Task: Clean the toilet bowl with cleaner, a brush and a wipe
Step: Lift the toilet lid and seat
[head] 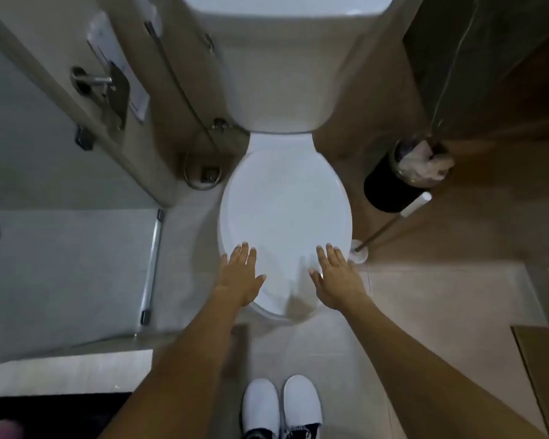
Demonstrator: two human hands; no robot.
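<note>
A: Start at the bottom and work away. What's nearest?

B: A pair of white shoes (282, 407) on the tiled floor (425, 299), toes pointing at the toilet. Both forearms reach forward over them.

A: And the hands?

B: The left hand (241, 274) lies over the front left edge of the closed toilet lid (286, 213), fingers straight and spread, holding nothing. The right hand (336, 277) mirrors it at the front right edge, fingers likewise straight and apart, empty. Whether the palms actually press on the lid or hover just above it, I cannot tell.

A: So the bowl is shut away?

B: Yes, the lid is down and the bowl is hidden under it. My guess is that lifting the lid comes first.

A: Where are the tools?

B: A toilet brush (381, 232) stands in its white holder just beside the lid's right edge, its handle leaning away to the right. Further back on that side is a black waste bin (393, 182) stuffed with paper. I see no cleaner bottle and no wipe.

A: What might go wrong?

B: The right hand is near the brush holder; a careless sweep could tip it. Lifted fast, the lid could knock against the cistern (276, 74) behind it. Beyond the lid's left edge a hose (200, 166) coils by the wall.
</note>
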